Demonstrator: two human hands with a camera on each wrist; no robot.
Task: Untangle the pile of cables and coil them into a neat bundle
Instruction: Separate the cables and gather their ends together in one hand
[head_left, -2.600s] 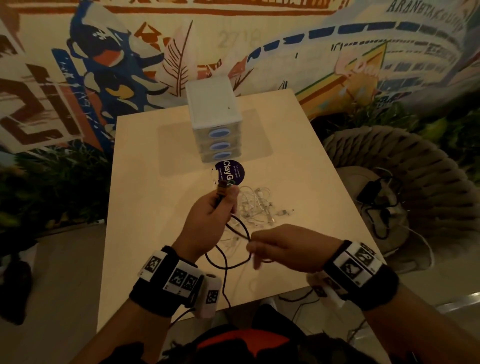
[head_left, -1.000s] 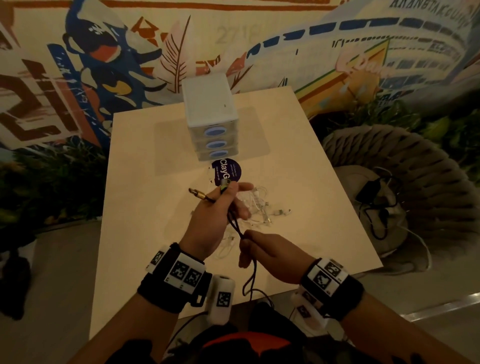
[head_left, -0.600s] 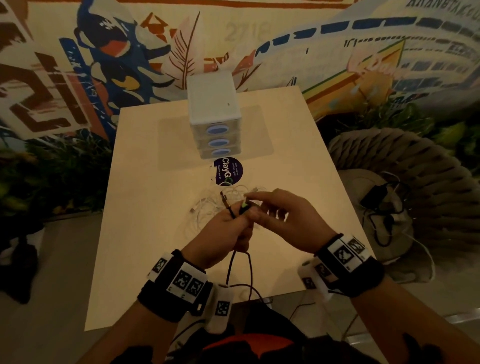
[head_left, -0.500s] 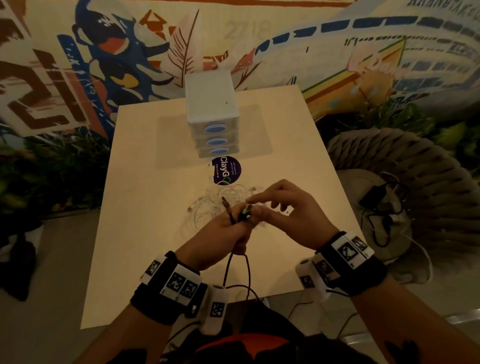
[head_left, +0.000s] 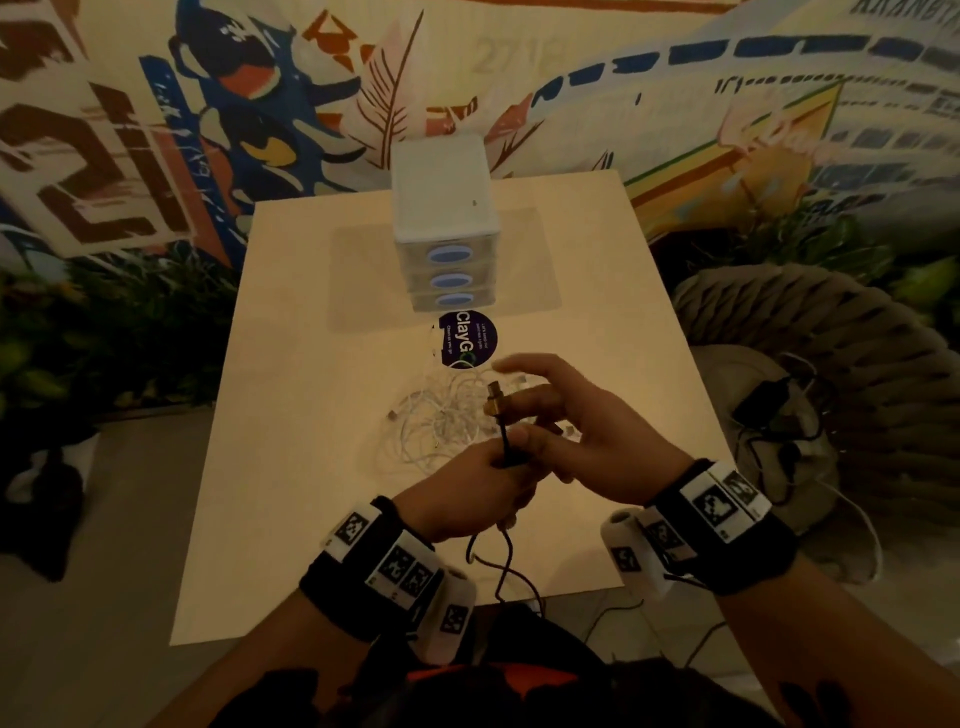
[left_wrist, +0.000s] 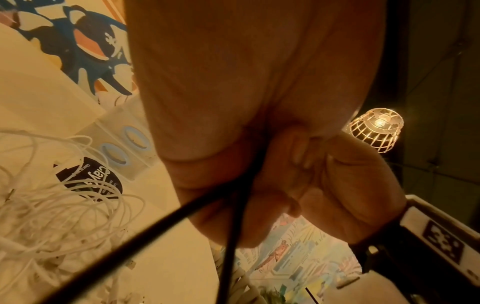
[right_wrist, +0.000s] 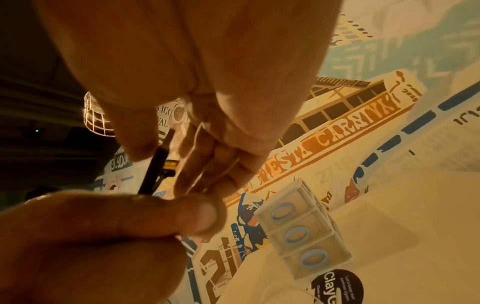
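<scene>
Black cable (head_left: 505, 448) pinched in our left hand (head_left: 470, 493), both plugs up.
Right hand (head_left: 582, 431) loose-fingered; we loop evenly now.

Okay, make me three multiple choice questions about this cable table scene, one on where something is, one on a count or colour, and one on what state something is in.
1. Where does the tangle of white cables lie?
A. on the table, in front of the drawer unit
B. inside a drawer
C. on the floor

2. How many drawers with blue oval handles does the drawer unit show?
A. one
B. three
C. five

3. What is the left hand doing?
A. resting flat on the table
B. gripping the black cable
C. pulling a drawer open

Answers: 1 A, the white cables sit on the table by the round sticker; 2 B, three ovals are stacked; 3 B, the cable hangs below its fist.
</scene>
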